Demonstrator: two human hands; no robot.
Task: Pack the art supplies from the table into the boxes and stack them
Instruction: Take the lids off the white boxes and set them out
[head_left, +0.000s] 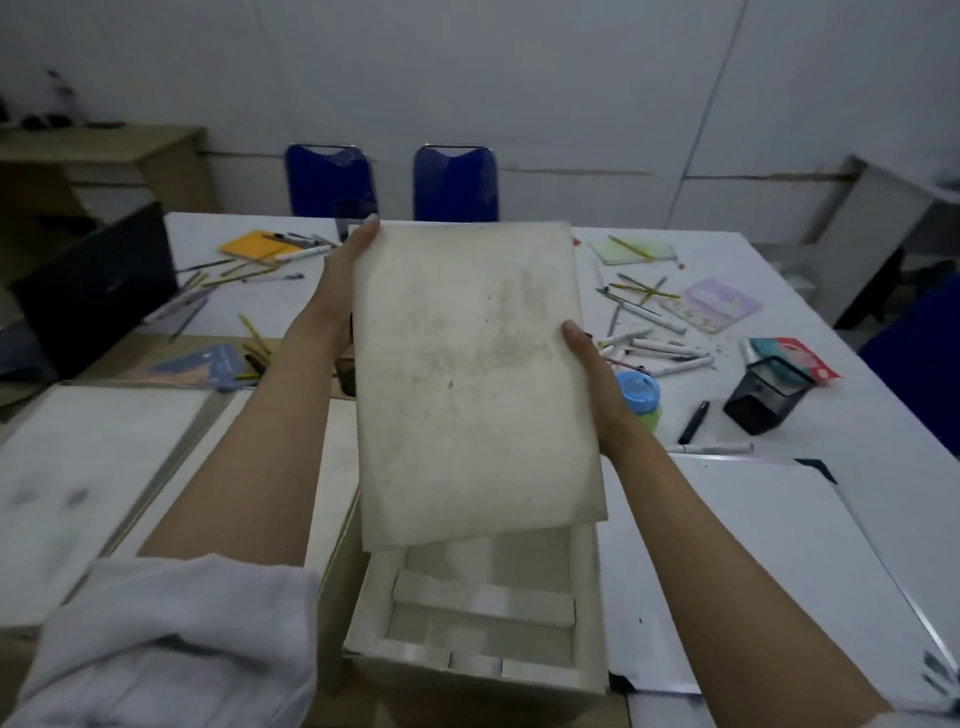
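A stained white foam sheet (467, 374) is lifted above an open white box (483, 670) with foam dividers inside. My left hand (343, 280) grips the sheet's far left edge and my right hand (589, 358) grips its right edge, thumb on top. Pens and markers (654, 343) lie scattered on the white table (857, 395), right of the sheet. More pencils (244, 270) lie at the far left beside an orange notebook (252, 245). A blue-lidded jar (639, 392) is partly hidden behind my right wrist.
A black mesh pen cup (769, 392) lies tipped at right next to a red and teal packet (795, 353). A pastel notebook (719, 306), a blue booklet (208, 366), a black laptop (98, 291), flat white boards (93, 467) at left, two blue chairs (456, 182) behind.
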